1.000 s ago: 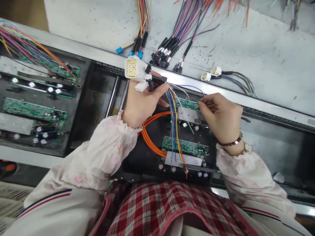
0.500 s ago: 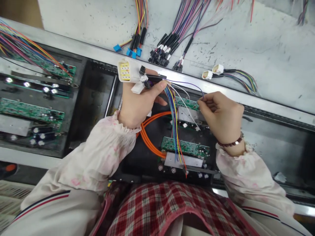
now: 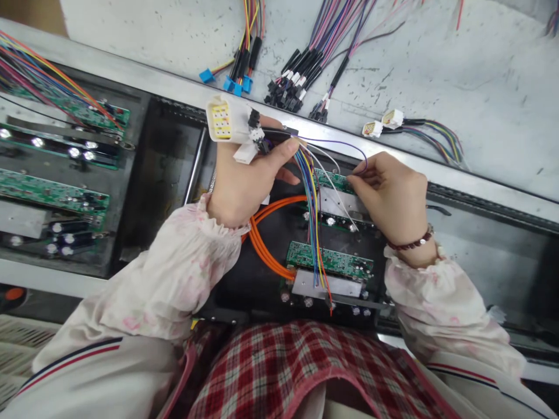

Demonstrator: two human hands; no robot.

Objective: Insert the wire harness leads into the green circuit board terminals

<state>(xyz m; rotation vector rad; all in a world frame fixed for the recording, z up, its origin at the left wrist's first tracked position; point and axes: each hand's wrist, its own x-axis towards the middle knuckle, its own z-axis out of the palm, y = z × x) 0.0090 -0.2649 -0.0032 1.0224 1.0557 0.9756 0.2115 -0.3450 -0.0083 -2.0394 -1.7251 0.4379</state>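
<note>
My left hand (image 3: pixel 248 177) is closed on a wiring harness, thumb and fingers pinching its black sleeve (image 3: pixel 277 132). A white connector with a yellow pin face (image 3: pixel 225 119) sticks out to the left of that hand, beside small black and white plugs (image 3: pixel 255 137). Blue, yellow, red and white wires (image 3: pixel 312 215) hang loose from the sleeve over the circuit boards. My right hand (image 3: pixel 391 195) pinches a thin purple wire (image 3: pixel 345 142) of the same harness; the wire arcs up between the two hands. Its tip is hidden by the fingers.
Below the hands lie green circuit boards (image 3: pixel 329 259) and coiled orange cable (image 3: pixel 266 247). Other boards (image 3: pixel 48 189) with wires stand at left. Behind the metal rail (image 3: pixel 489 180) rest bundled black plugs (image 3: pixel 286 90), blue plugs (image 3: pixel 236 86) and two white connectors (image 3: pixel 382 123).
My right hand has moved slightly left and up with the purple wire, which now bows higher near its fingers. My left hand keeps its hold on the harness. The view has shifted a little.
</note>
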